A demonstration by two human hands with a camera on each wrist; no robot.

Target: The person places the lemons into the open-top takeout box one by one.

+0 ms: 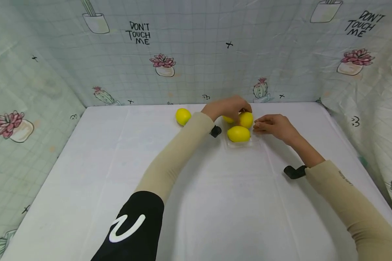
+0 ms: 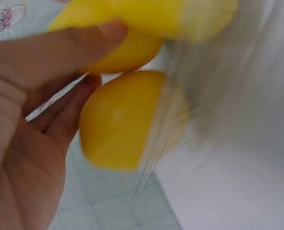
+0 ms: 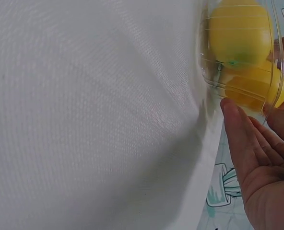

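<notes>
A clear plastic container [image 1: 240, 144] near the far edge of the table holds yellow lemons. One lemon [image 1: 239, 134] lies at its front, a second lemon [image 1: 246, 119] behind on the right, and a third lemon [image 1: 228, 119] is partly covered by my left hand [image 1: 228, 108]. That hand reaches in from above and grips a lemon [image 2: 137, 55], its thumb across the fruit and its fingers behind. At the container's right side, my right hand [image 1: 274, 127] pinches the rim between thumb and fingertips. In the right wrist view, lemons [image 3: 240, 31] show through the clear wall.
Another lemon [image 1: 183, 116] lies on the white table [image 1: 215, 203], left of the container and beside my left sleeve. A printed curtain [image 1: 196, 54] hangs behind the far edge and along both sides. Dark wrist cameras [image 1: 295, 172] jut from both forearms.
</notes>
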